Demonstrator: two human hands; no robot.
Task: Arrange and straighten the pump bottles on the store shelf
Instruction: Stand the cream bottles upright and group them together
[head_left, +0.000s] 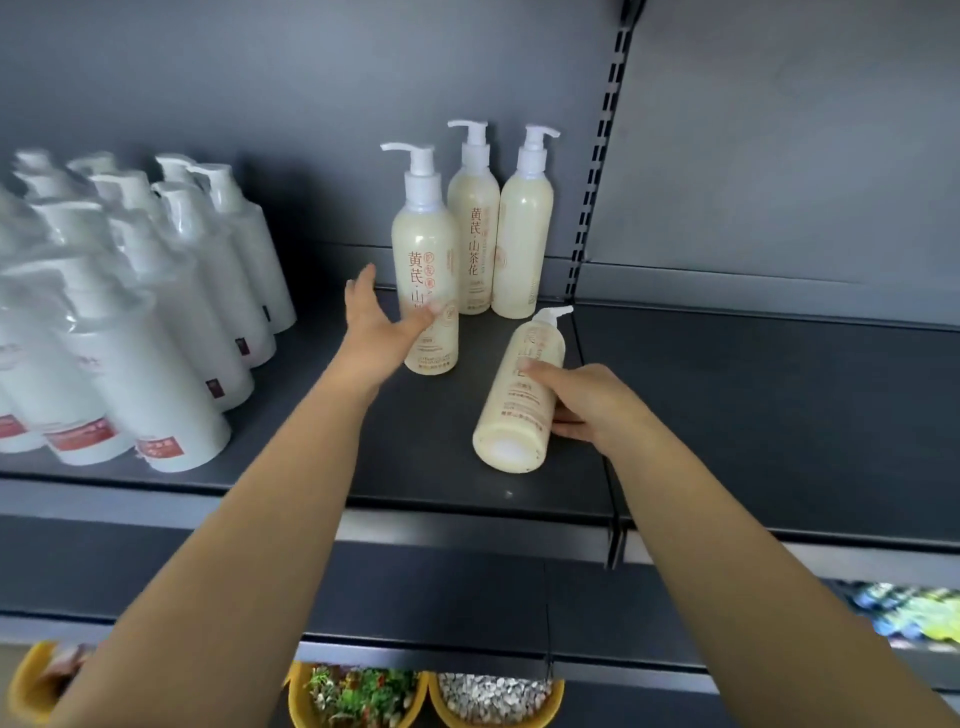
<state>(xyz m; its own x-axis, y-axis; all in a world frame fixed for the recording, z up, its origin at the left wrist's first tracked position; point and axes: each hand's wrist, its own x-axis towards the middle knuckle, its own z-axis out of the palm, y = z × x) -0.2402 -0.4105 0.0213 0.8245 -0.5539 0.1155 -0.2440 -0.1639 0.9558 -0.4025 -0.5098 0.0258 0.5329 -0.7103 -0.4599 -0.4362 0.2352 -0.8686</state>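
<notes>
Yellow bowls (358, 699) sit lowest in the head view, under the shelf edge, one filled with green and red bits and one with pale pebbles. Above them two bare forearms reach up onto the dark shelf (291, 441). On that shelf the right hand (587, 402) wraps around the lower body of a cream pump bottle lying on its side (519, 400), fingers over the label and thumb beneath; the bottle's flat base faces the camera and its white pump points toward the back wall. Farther in, the left hand (376, 322) is spread wide, palm turned to the right, its fingertips touching the label of an upright cream pump bottle (427, 270) that carries red characters; the hand does not close around it. Behind that bottle, two more cream pump bottles (498, 218) stand upright side by side against the grey back panel (260, 78), touching each other, beside the slotted upright (602, 156). Well to the left, a blurred cluster of white pump bottles (130, 312) with small red labels stands in rows near the shelf's front edge. At the lower right, colourful packaging shows, too blurred to identify.
</notes>
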